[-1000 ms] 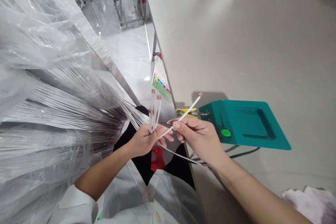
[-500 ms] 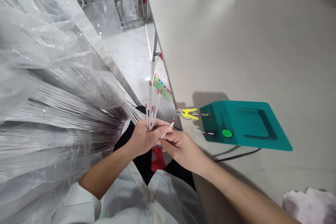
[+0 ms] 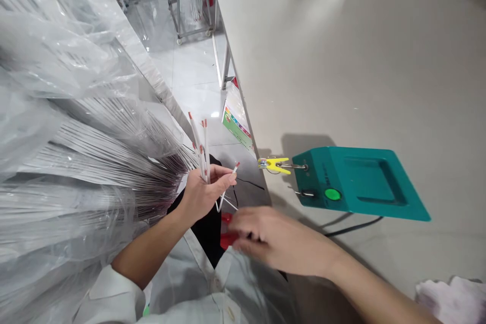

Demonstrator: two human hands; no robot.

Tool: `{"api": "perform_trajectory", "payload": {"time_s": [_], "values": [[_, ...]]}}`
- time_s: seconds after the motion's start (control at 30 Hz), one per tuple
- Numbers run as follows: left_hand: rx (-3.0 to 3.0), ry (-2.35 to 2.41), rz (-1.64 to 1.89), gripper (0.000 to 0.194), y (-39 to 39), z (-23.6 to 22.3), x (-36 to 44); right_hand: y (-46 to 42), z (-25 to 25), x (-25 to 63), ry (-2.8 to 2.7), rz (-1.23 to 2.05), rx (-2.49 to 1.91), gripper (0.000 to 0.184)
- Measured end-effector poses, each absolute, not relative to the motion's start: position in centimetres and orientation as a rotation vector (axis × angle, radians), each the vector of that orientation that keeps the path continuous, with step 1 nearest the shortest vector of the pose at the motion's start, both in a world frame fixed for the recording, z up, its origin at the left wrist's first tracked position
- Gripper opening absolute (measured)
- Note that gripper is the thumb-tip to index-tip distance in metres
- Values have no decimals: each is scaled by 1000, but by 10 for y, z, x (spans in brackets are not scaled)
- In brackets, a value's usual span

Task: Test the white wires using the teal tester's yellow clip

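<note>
My left hand (image 3: pixel 205 192) is closed round several thin white wires (image 3: pixel 205 147) with reddish ends, which stand up out of the fist. Between its thumb and forefinger it pinches one more white wire end (image 3: pixel 236 168). A white length loops out below these fingers toward my right hand (image 3: pixel 261 235). That hand is lower and to the right, its fingers curled and smeared by motion. It overlaps a red object (image 3: pixel 228 240) of a kind I cannot make out; whether it touches or holds it is unclear.
Long bundles of white wires (image 3: pixel 152 182) under clear plastic sheeting (image 3: pixel 68 50) fill the left side. On the grey table (image 3: pixel 341 76) at right lies a teal device (image 3: pixel 364 182) with a green button and a yellow clip (image 3: pixel 279 164). A printed box (image 3: pixel 237 119) stands by the table leg.
My right hand has come away from the left, moving down and right toward the red object. My left hand has shifted slightly left, still gripping the wires.
</note>
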State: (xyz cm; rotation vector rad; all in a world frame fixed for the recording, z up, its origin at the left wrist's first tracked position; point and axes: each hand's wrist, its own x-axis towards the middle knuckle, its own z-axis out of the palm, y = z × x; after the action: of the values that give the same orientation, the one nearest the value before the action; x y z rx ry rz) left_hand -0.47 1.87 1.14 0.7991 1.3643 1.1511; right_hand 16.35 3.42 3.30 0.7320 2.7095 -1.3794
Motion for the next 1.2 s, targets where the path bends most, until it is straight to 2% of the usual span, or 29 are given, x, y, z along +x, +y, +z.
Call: {"api": "perform_trajectory", "payload": {"time_s": [0.1,0.17,0.3,0.4,0.5,0.63,0.8,1.0,1.2], "values": [[812,1388,1165,19,18,13,-5,30,30,162,2775,-1107,1010,20],[810,1400,1178,18,18,13,-5,24,27,161,2685,-1028,958,19],[826,1439,1201,17,17,13,-4,22,26,158,2561,-1338,663,14],[839,1460,1184,17,15,11,-3,32,24,156,2761,-1578,1128,21],[840,1449,1139,18,13,6,0,43,18,156,2790,-1826,1719,18],[876,1430,1096,15,10,2,7,47,10,156,2665,-2113,1943,17],[953,1360,1069,14,9,5,11,48,11,157,2725,-2088,1932,15],[819,1302,1022,23,9,6,9,48,8,156,2650,-2296,1837,18],[790,1233,1019,24,9,6,6,48,6,158,2731,-2114,1920,17]]}}
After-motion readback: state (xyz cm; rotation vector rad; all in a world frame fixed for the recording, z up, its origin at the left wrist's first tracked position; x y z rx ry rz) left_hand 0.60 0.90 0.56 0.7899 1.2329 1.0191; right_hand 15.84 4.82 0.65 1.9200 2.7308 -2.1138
